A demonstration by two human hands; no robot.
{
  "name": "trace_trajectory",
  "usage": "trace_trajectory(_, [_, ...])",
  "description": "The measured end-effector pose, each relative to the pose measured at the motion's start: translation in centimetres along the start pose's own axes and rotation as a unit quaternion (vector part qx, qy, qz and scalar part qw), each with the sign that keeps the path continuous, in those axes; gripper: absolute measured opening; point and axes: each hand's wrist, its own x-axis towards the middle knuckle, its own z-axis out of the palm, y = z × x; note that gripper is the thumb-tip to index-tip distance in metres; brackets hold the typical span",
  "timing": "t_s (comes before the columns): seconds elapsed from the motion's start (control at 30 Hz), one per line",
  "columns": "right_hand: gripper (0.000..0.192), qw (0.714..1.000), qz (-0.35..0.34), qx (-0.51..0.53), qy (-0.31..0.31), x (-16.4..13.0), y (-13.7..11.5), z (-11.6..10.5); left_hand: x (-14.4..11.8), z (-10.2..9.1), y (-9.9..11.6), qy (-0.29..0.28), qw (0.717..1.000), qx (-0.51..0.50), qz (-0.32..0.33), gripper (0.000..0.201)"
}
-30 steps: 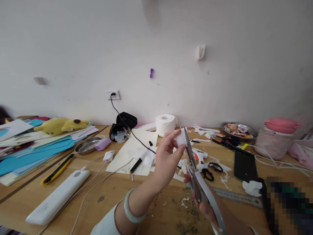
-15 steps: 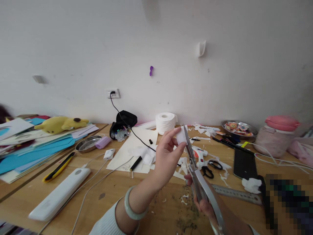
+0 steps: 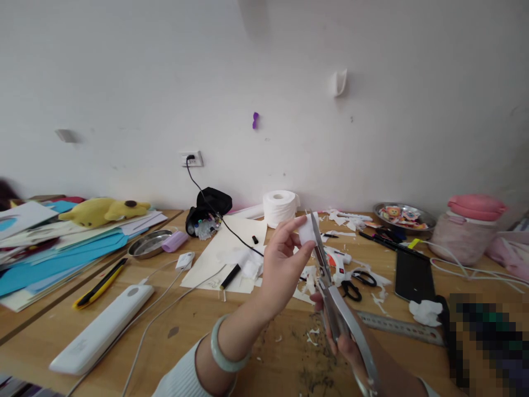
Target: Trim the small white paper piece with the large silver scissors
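- Right hand: one, over the table's near edge, right of its middle; fingers curled around the handles of the metal scissors.
- Metal scissors: one pair, blades slanting up and away; blade gap could not be told.
- Left hand: one, raised over the middle of the table; thumb and forefinger pinched closed on the white piece, no gap to spare.
- White piece: one, small, held clear of the table, its right side against the metal scissors' blades; whether cut, not discernible.
- Pale green bangle: one, around the left wrist.
- Table: wooden, dark smudges and white scraps toward its near edge.
- Long white device: one, corded, toward the near left corner.
- Steel ruler: one, toward the near edge, right half.
- Yellow-and-black cutter: one, near the left edge.
- Black-handled scissors: one pair, lying beside a glue gun.
- Black phone: one, toward the right edge.
- Black marker: one, on a pale sheet.
- Toilet roll: one, upright, close to the far edge.
- Pencil case: one, black, open, by the far left corner.
- Pink-lidded jar: one, toward the far right corner.
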Motion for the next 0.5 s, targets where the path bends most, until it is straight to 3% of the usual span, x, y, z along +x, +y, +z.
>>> trace_trajectory(0.27, [0.068,0.999,-0.014,0.030,0.009,0.6,-1.3,0.0,-0.3,0.2,-0.2,-0.027,0.999,0.023,0.013,0.037])
trace_trajectory(0.5, [0.054,0.998,-0.041,0.042,0.000,0.1,-1.2,-0.1,-0.4,0.1,-0.4,-0.031,0.999,0.013,0.007,0.036])
